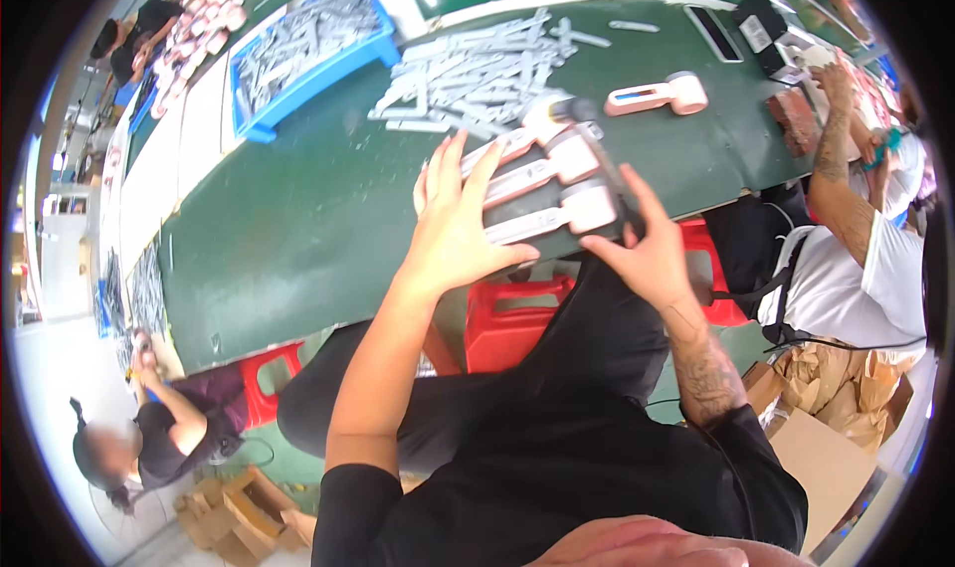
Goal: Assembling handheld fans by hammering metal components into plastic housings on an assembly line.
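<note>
Several pale pink, round-headed handheld devices lie side by side in front of me over a dark flat piece, handles to the left and heads to the right. My left hand spans the handle ends, thumb along the near side and fingers spread over the far side. At the head end, my right hand grips the dark edge between thumb and fingers. Part of the dark piece is hidden, and its kind is unclear. Beyond my right hand, a single similar device rests on the green table.
A heap of grey flat strips lies beyond my hands. Left of it stands a blue bin full of similar strips. A phone-like slab and black boxes are at the far right. Co-workers sit nearby; red stools stand below.
</note>
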`<act>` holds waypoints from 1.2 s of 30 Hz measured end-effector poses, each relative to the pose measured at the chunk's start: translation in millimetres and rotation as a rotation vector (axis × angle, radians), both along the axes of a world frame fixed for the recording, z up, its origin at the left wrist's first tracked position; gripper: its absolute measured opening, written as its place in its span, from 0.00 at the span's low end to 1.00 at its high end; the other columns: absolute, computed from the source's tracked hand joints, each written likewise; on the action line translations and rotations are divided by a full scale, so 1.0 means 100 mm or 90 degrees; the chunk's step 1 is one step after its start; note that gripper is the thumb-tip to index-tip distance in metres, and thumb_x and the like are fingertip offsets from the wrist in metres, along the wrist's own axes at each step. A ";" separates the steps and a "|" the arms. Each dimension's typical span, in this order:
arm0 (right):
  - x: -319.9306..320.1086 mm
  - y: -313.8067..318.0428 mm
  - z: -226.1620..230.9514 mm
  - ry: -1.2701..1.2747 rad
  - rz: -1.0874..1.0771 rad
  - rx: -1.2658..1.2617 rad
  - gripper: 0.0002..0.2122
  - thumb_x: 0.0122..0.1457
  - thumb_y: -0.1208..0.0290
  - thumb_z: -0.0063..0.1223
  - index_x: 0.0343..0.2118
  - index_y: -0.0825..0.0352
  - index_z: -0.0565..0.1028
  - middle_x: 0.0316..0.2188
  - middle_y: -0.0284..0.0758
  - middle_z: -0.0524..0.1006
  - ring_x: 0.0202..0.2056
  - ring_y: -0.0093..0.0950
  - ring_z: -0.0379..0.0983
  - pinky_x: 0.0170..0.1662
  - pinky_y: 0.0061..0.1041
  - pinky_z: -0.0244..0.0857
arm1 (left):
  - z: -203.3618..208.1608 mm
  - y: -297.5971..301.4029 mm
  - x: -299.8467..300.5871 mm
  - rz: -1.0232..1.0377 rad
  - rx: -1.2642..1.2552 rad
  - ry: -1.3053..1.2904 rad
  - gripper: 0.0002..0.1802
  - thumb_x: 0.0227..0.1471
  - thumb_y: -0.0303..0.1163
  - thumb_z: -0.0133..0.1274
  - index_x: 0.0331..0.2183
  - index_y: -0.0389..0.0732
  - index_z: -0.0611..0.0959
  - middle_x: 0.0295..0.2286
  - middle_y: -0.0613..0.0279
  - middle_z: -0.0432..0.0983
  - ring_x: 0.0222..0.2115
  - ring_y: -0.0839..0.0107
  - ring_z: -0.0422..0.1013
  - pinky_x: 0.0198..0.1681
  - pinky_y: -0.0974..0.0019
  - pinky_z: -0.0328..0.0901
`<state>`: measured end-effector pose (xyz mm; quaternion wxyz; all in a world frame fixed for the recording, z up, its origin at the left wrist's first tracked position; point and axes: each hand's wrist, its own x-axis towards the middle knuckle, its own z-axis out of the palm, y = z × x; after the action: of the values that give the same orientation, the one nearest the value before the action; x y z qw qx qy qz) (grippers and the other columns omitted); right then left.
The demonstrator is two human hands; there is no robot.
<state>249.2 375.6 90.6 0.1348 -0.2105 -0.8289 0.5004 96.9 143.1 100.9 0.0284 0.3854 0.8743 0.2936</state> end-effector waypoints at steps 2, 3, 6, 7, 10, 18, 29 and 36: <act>-0.11 -0.03 -0.08 -0.062 0.039 0.063 0.38 0.49 0.63 0.79 0.65 0.62 0.76 0.28 0.30 0.79 0.24 0.17 0.63 0.29 0.22 0.67 | -0.07 -0.02 -0.08 -0.020 0.029 -0.018 0.70 0.28 0.46 0.82 0.72 0.52 0.64 0.68 0.42 0.59 0.69 0.41 0.57 0.71 0.37 0.49; -0.14 -0.09 -0.04 -0.067 0.031 0.100 0.32 0.50 0.60 0.79 0.59 0.62 0.80 0.23 0.31 0.78 0.22 0.20 0.68 0.29 0.25 0.68 | -0.08 -0.01 -0.09 -0.029 0.062 -0.005 0.66 0.32 0.41 0.80 0.72 0.52 0.66 0.61 0.49 0.70 0.63 0.48 0.66 0.68 0.42 0.54; -0.16 -0.10 -0.10 -0.046 -0.016 0.106 0.25 0.51 0.56 0.79 0.48 0.62 0.81 0.22 0.32 0.79 0.21 0.26 0.74 0.29 0.28 0.70 | -0.12 0.05 -0.09 -0.028 0.094 -0.012 0.56 0.38 0.36 0.77 0.68 0.47 0.70 0.57 0.55 0.78 0.57 0.53 0.74 0.66 0.47 0.57; -0.15 -0.08 -0.10 -0.045 -0.015 0.108 0.25 0.51 0.56 0.79 0.48 0.62 0.81 0.22 0.32 0.79 0.21 0.26 0.74 0.29 0.28 0.70 | -0.16 0.08 -0.09 -0.028 0.096 -0.011 0.56 0.38 0.36 0.77 0.68 0.47 0.70 0.57 0.55 0.78 0.57 0.53 0.74 0.66 0.47 0.57; -0.18 -0.13 -0.04 -0.114 -0.048 0.127 0.24 0.52 0.53 0.78 0.44 0.63 0.80 0.19 0.31 0.77 0.20 0.27 0.73 0.26 0.31 0.67 | -0.26 0.11 -0.11 -0.039 0.151 0.041 0.49 0.38 0.36 0.77 0.63 0.48 0.76 0.54 0.56 0.80 0.53 0.53 0.76 0.62 0.50 0.61; -0.02 -0.17 0.08 0.068 0.016 0.020 0.25 0.70 0.72 0.56 0.68 0.65 0.67 0.49 0.47 0.83 0.47 0.38 0.84 0.52 0.32 0.74 | -0.32 0.18 0.06 0.069 0.189 0.029 0.57 0.36 0.37 0.79 0.68 0.48 0.70 0.53 0.54 0.79 0.54 0.52 0.75 0.63 0.48 0.60; 0.36 -0.11 0.48 -0.035 0.216 0.288 0.24 0.70 0.77 0.53 0.69 0.64 0.71 0.42 0.46 0.83 0.40 0.43 0.83 0.46 0.36 0.76 | -0.43 0.04 0.03 0.067 0.211 -0.023 0.66 0.39 0.36 0.79 0.73 0.47 0.58 0.50 0.53 0.81 0.53 0.52 0.75 0.64 0.47 0.61; 0.32 -0.10 0.47 -0.046 0.181 0.291 0.26 0.69 0.77 0.54 0.70 0.57 0.71 0.32 0.45 0.79 0.33 0.46 0.79 0.38 0.37 0.74 | -0.47 0.06 0.02 0.083 0.248 -0.037 0.62 0.38 0.37 0.78 0.71 0.46 0.63 0.49 0.55 0.83 0.49 0.52 0.79 0.63 0.45 0.59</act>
<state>280.8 365.8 137.1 0.0772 -0.0739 -0.9459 0.3062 98.7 149.0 53.4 -0.0403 0.3172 0.8230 0.4695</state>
